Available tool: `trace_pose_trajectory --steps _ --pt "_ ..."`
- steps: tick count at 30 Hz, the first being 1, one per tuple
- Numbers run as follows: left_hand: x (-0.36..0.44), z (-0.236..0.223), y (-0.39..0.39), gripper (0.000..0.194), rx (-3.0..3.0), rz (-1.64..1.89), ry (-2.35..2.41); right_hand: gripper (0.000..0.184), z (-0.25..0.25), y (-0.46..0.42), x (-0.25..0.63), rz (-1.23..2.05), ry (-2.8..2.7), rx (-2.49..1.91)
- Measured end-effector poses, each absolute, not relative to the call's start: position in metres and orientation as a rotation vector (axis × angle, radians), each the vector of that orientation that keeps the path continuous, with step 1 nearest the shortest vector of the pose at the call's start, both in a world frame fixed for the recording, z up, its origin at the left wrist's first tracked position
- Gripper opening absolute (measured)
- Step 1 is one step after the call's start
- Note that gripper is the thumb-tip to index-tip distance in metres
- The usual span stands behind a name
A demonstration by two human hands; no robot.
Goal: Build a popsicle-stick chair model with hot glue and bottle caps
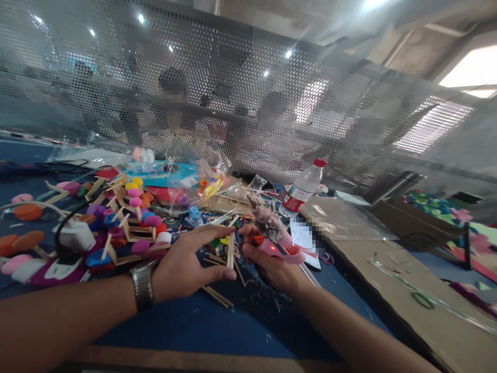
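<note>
My left hand [186, 261], with a metal watch [143, 285] on the wrist, pinches a short wooden stick assembly [231, 251] between thumb and fingers above the blue table. In my right hand [272, 267] is a pink hot glue gun [297, 254] with an orange trigger and a small red light. Greyish, stringy residue [269, 223] coats its front. The gun's tip is close to the upper end of the wood; whether they touch I cannot tell. Loose wooden sticks [217, 296] lie on the table below my hands.
To the left is a pile of wooden frames with colourful round pieces [135, 212], beside a purple-white power strip [62, 272] with a white plug [75, 235]. A red-capped bottle [303, 189] stands behind the glue gun. Cardboard [373, 280] covers the right side. A perforated metal screen [233, 67] rises behind.
</note>
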State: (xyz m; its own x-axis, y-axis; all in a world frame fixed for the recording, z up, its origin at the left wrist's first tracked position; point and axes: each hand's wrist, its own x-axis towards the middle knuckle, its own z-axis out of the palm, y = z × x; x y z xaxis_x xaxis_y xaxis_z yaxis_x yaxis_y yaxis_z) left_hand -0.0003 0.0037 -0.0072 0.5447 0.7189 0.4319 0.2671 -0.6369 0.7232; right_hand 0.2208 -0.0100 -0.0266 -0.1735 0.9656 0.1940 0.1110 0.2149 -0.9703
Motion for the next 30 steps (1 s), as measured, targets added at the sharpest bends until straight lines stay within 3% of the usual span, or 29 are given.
trace_pose_trajectory --steps 11,30 --pt "-0.0006 -0.008 0.0011 0.071 2.201 0.905 0.773 0.022 -0.0203 -0.0095 0.2192 0.942 -1.648 -1.079" --pt "0.0006 -0.0057 -0.0017 0.067 2.189 0.868 0.782 0.02 -0.0191 -0.0134 0.2208 0.889 -1.739 -1.183"
